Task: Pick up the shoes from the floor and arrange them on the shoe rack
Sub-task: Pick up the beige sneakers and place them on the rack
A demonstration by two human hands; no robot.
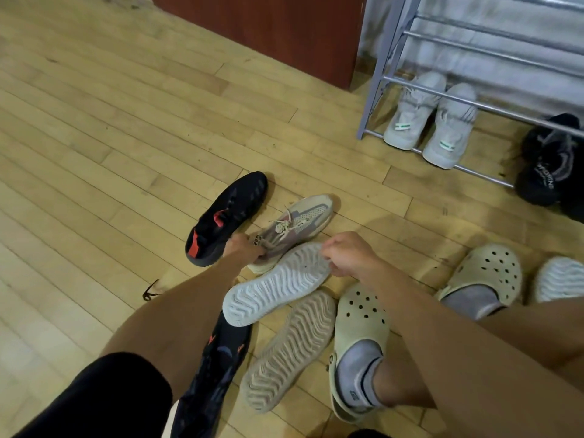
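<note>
Just left of the left hand (243, 248), a black and red shoe (227, 213) lies on the wooden floor (94, 153). The left hand curls its fingers round the heel of a beige sneaker (303, 219), which stands upright between the hands. The right hand (347, 254) pinches the toe edge of a white-soled shoe (278, 286) turned sole up. Well beyond the right hand, further right, stands the shoe rack (374, 93), with a pale grey pair (426, 121) at its lowest level.

Dim, warm indoor light, soft focus, wide-angle bending at edges
</note>
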